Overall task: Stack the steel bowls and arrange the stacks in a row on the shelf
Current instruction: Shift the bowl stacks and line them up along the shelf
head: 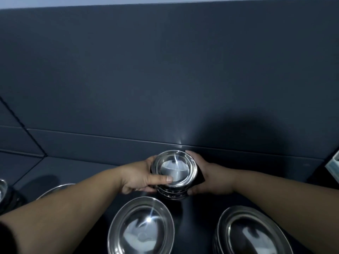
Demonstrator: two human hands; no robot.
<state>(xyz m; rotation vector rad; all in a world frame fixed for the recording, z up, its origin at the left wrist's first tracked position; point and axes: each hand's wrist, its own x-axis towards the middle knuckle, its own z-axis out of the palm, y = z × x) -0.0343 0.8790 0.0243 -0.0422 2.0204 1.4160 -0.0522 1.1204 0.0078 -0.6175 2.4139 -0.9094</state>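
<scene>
A stack of steel bowls [174, 169] stands on the dark shelf [82, 169] near its back wall, at the centre of the view. My left hand [139, 176] grips the stack's left side, thumb lying over the top bowl's rim. My right hand [207, 175] clasps the right side, fingers wrapped around the lower bowls. Closer to me sits a steel bowl [143, 228], and a second stack of bowls [251, 233] is at the lower right, partly behind my right forearm.
Another steel bowl [55, 189] shows behind my left forearm, and part of one more bowl [2, 187] is at the far left edge. A light-coloured object [334, 165] pokes in at the right edge. The dark back wall [165, 70] rises just behind the held stack.
</scene>
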